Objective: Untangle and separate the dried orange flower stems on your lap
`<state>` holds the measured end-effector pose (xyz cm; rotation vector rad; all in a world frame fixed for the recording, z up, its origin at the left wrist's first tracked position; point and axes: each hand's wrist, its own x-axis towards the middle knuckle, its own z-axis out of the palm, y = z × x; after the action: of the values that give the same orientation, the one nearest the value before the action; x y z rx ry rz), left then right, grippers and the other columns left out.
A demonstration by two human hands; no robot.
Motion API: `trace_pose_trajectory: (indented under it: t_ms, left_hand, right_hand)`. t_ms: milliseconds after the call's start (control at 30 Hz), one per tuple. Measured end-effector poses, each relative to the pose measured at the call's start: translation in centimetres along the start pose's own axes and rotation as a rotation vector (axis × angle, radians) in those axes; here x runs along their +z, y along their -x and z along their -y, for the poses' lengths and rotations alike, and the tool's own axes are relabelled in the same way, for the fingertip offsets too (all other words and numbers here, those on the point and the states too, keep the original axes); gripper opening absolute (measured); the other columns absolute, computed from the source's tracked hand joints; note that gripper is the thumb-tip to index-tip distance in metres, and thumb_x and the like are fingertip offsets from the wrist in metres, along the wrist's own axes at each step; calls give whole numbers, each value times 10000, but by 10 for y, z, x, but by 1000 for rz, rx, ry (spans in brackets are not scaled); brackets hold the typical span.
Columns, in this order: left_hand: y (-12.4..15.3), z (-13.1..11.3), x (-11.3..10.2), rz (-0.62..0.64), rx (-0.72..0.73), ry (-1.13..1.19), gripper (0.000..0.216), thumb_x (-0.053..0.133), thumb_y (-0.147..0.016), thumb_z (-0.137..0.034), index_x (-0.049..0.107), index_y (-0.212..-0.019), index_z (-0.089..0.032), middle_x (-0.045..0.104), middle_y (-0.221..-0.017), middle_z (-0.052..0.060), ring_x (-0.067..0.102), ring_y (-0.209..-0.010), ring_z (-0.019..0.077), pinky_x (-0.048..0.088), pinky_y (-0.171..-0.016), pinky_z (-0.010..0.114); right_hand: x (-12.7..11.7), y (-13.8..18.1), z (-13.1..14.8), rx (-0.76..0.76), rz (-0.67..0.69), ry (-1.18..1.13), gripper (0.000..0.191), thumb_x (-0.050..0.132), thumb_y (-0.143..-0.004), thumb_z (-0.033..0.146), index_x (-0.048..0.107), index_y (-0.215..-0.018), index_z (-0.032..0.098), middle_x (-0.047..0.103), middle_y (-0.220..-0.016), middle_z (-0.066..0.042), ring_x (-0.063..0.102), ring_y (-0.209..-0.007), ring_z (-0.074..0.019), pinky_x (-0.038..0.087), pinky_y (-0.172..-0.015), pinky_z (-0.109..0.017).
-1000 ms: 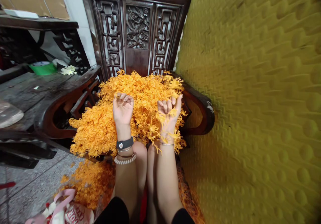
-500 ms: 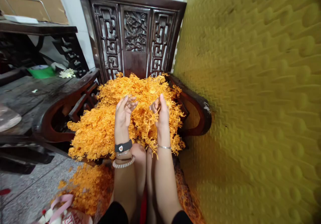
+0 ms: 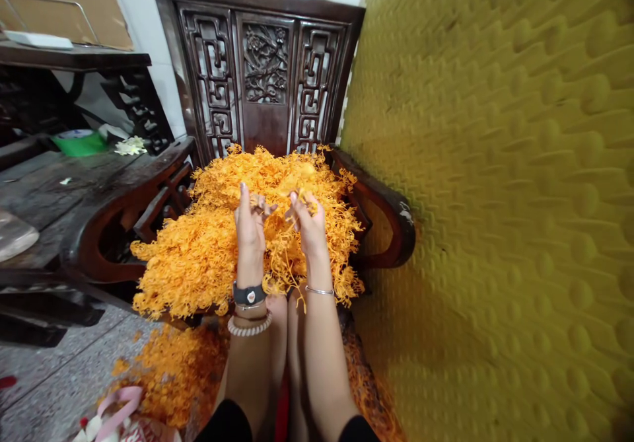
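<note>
A large heap of orange, branching, curly-tipped plastic sprigs point(image 3: 198, 257) fills the seat of a dark carved wooden chair point(image 3: 265, 125). Over the front of this heap my two hands face each other, a small gap between them. My right hand point(image 3: 311, 227) has its thumb and fingers pinched on an orange sprig point(image 3: 284, 257), whose strands hang down below the palm toward my knees. My left hand point(image 3: 251, 227), with a black band at the wrist, has its thumb raised and its fingers loosely bent and apart; nothing shows in it. Some fingertips blend into the orange behind.
Close on the right stands a tall yellow-green textured panel point(image 3: 475, 164). To the left, a dark wooden bench point(image 3: 44, 178) bears a green roll of tape point(image 3: 80, 143). More orange pieces point(image 3: 183, 363) lie on the floor, beside a bag with a pink handle point(image 3: 121, 405).
My left hand has moved slightly right, its thumb now upright and apart. My right hand has turned inward with the sprig, fingers nearer the left hand. The view has shifted slightly.
</note>
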<state>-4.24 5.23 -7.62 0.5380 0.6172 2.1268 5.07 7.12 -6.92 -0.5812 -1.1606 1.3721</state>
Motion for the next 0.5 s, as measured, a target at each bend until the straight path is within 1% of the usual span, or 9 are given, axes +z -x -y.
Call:
trace_pose_trajectory:
  t_ms: [67,133,200,233,300,367,433,500]
  left_hand:
    - [-1,1,-2,-6,-9,-26,235,596,-756,-332,475,-622,-183,432,-549,-49,413,-438,51,447,-535,201]
    - [-1,2,-6,57,-85,-63,147,580,-769,-285,514,-683,-186,504,-585,-35,448,-453,53,435,-517,191]
    - [-1,2,-9,131,-150,-105,60,549,-785,-252,555,-779,-192,579,-664,-9,480,-466,56,429,-500,186]
    - [-1,2,-10,155,-158,-124,66,549,-783,-233,571,-837,-201,600,-706,-2,489,-468,54,427,-494,184]
    - [0,1,-9,194,-139,-168,153,565,-776,-225,592,-927,-215,609,-755,1,496,-470,52,426,-488,185]
    - [0,1,-7,228,-102,-220,170,575,-784,-283,617,-928,-202,583,-711,-3,482,-458,54,411,-469,187]
    - [1,2,-4,241,-72,-292,236,557,-795,-388,633,-844,-170,528,-593,-13,449,-426,60,367,-428,189]
    - [3,2,-1,230,-29,-386,348,517,-793,-486,611,-730,-158,460,-491,-30,407,-392,67,322,-402,198]
  right_hand:
    - [0,1,1,1,41,40,234,656,-691,377,498,-674,205,315,-471,90,221,-394,-41,158,-372,-207]
    - [1,1,1,-16,51,44,314,653,-693,386,418,-592,204,282,-446,97,212,-390,-42,151,-381,-211]
    - [2,0,1,-22,26,20,390,654,-686,402,344,-554,205,283,-441,97,223,-396,-43,162,-389,-210]
    - [2,0,0,-18,7,13,414,652,-685,410,321,-545,205,289,-443,96,225,-400,-43,173,-391,-208]
    - [3,0,-1,9,-15,13,418,649,-682,413,315,-544,205,296,-445,98,226,-402,-41,195,-394,-202]
    - [4,0,-2,40,-48,16,395,657,-671,400,332,-558,205,317,-448,102,235,-399,-38,224,-398,-193]
    - [3,-1,-3,64,-57,21,360,657,-668,397,366,-578,205,356,-457,100,267,-401,-38,253,-407,-187]
    - [2,-2,-5,64,-35,45,342,640,-682,408,389,-576,200,370,-456,97,281,-402,-38,270,-414,-187]
